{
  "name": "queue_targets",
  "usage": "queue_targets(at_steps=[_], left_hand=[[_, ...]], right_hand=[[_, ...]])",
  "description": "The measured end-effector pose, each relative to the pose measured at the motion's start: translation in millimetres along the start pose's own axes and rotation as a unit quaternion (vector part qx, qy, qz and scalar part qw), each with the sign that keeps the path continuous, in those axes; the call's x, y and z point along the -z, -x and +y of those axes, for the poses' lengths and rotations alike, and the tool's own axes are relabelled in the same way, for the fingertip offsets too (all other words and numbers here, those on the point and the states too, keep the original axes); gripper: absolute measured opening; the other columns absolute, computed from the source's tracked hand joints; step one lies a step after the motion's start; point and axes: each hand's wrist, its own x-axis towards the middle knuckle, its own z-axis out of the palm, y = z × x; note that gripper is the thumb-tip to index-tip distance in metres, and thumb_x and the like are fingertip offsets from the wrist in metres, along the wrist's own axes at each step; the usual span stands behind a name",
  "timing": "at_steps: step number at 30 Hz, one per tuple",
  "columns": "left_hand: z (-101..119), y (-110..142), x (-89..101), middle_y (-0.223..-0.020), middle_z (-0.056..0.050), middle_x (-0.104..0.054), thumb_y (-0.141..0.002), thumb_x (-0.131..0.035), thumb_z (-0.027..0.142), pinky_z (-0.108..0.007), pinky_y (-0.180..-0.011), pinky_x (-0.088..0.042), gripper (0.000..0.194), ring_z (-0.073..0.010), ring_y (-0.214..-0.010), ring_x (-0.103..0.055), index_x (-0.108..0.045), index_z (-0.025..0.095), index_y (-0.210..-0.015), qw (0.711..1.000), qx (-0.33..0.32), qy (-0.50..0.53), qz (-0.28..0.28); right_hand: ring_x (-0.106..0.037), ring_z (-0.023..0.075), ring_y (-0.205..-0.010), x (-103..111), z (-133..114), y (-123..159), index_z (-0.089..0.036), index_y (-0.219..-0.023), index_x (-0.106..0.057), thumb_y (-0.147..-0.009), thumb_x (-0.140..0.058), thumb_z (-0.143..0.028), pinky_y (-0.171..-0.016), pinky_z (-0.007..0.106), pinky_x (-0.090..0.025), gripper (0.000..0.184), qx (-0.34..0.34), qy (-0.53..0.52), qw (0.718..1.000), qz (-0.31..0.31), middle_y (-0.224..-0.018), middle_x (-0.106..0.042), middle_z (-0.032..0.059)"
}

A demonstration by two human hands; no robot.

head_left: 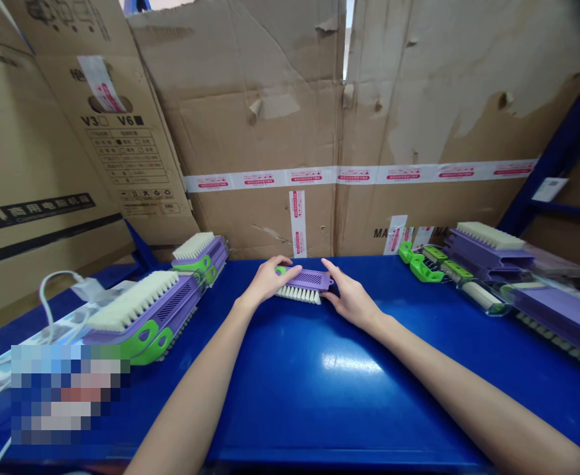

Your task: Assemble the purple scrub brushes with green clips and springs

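Observation:
A small purple brush (305,282) with white bristles and a green end lies bristles-down near the far edge of the blue table (290,389). My left hand (268,280) grips its green left end, fingers curled over the top. My right hand (350,297) holds its right end, thumb on the upper side and fingers along the near side. Both forearms stretch out over the table from the near edge.
A stack of purple-and-green brushes (146,307) lies at the left, another stack (507,264) with loose green parts (424,264) at the right. White cables (52,290) trail at the far left. Taped cardboard boxes (290,125) wall off the back.

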Motion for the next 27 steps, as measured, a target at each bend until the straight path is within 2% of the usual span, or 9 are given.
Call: queue_targets(at_steps=[4,7,10,15,19,22,25,27], left_hand=[[-7,1,11.4,-0.106,-0.007,-0.066,-0.069,-0.061,0.062,-0.034,-0.083,-0.047,0.058,-0.0231,-0.097,-0.061,-0.06,0.02,-0.108,0.99,0.088,0.067,-0.089],[-7,3,13.7,-0.106,-0.008,-0.065,-0.066,-0.067,0.059,-0.035,-0.081,-0.048,0.062,-0.0234,-0.097,-0.061,-0.057,0.019,-0.112,0.982,0.104,0.11,-0.116],[-2,3,11.0,-0.104,-0.008,-0.065,-0.063,-0.072,0.053,-0.035,-0.08,-0.049,0.064,-0.0225,-0.094,-0.062,-0.056,0.019,-0.114,0.976,0.098,0.153,-0.119],[15,3,6.7,-0.11,-0.008,-0.063,-0.057,-0.078,0.045,-0.035,-0.087,-0.047,0.064,-0.0213,-0.099,-0.061,-0.058,0.018,-0.112,0.983,0.046,0.156,-0.086],[23,4,7.8,-0.116,-0.006,-0.061,-0.057,-0.079,0.042,-0.035,-0.095,-0.042,0.063,-0.022,-0.107,-0.056,-0.059,0.02,-0.112,0.989,0.003,0.135,-0.065],[19,6,10.8,-0.118,-0.007,-0.06,-0.061,-0.077,0.043,-0.036,-0.092,-0.044,0.068,-0.022,-0.106,-0.057,-0.052,0.022,-0.121,0.975,0.029,0.175,-0.134],[13,9,13.9,-0.117,-0.008,-0.06,-0.065,-0.074,0.04,-0.036,-0.089,-0.046,0.074,-0.022,-0.104,-0.059,-0.042,0.023,-0.13,0.941,0.077,0.231,-0.234],[12,11,14.8,-0.12,-0.01,-0.058,-0.064,-0.075,0.035,-0.035,-0.089,-0.046,0.077,-0.0223,-0.107,-0.058,-0.041,0.023,-0.131,0.924,0.098,0.255,-0.268]], right_hand=[[-0.056,0.0238,-0.112,3,-1,0,-0.025,-0.145,-0.021,-0.08,-0.058,-0.02,-0.096,0.045,-0.045,0.075,-0.009,-0.021,1.0,-0.007,-0.117,-0.06,0.0105],[-0.059,0.0218,-0.107,8,-4,2,-0.023,-0.147,-0.015,-0.072,-0.068,-0.023,-0.096,0.042,-0.045,0.092,-0.058,-0.1,0.993,-0.019,-0.116,-0.06,0.0102],[-0.058,0.0235,-0.108,12,-6,5,-0.021,-0.147,-0.013,-0.061,-0.078,-0.035,-0.097,0.044,-0.044,0.108,-0.122,-0.171,0.977,-0.045,-0.122,-0.056,0.0135],[-0.056,0.0237,-0.111,10,-9,3,-0.021,-0.14,-0.03,-0.079,-0.059,-0.05,-0.096,0.045,-0.043,0.074,-0.186,-0.237,0.953,-0.045,-0.123,-0.057,0.0136],[-0.06,0.0229,-0.104,9,-10,2,-0.02,-0.138,-0.033,-0.076,-0.062,-0.05,-0.092,0.043,-0.045,0.074,-0.202,-0.247,0.946,-0.057,-0.116,-0.06,0.0113],[-0.059,0.0224,-0.102,12,-11,4,-0.021,-0.14,-0.029,-0.074,-0.066,-0.049,-0.092,0.043,-0.045,0.08,-0.186,-0.24,0.951,-0.052,-0.114,-0.061,0.0099],[-0.059,0.0215,-0.101,18,-10,5,-0.022,-0.14,-0.027,-0.071,-0.068,-0.047,-0.093,0.043,-0.044,0.084,-0.172,-0.23,0.957,-0.04,-0.113,-0.059,0.0091],[-0.058,0.0213,-0.101,23,-9,4,-0.022,-0.14,-0.028,-0.069,-0.071,-0.045,-0.094,0.043,-0.043,0.086,-0.172,-0.238,0.955,-0.038,-0.113,-0.058,0.0087]])
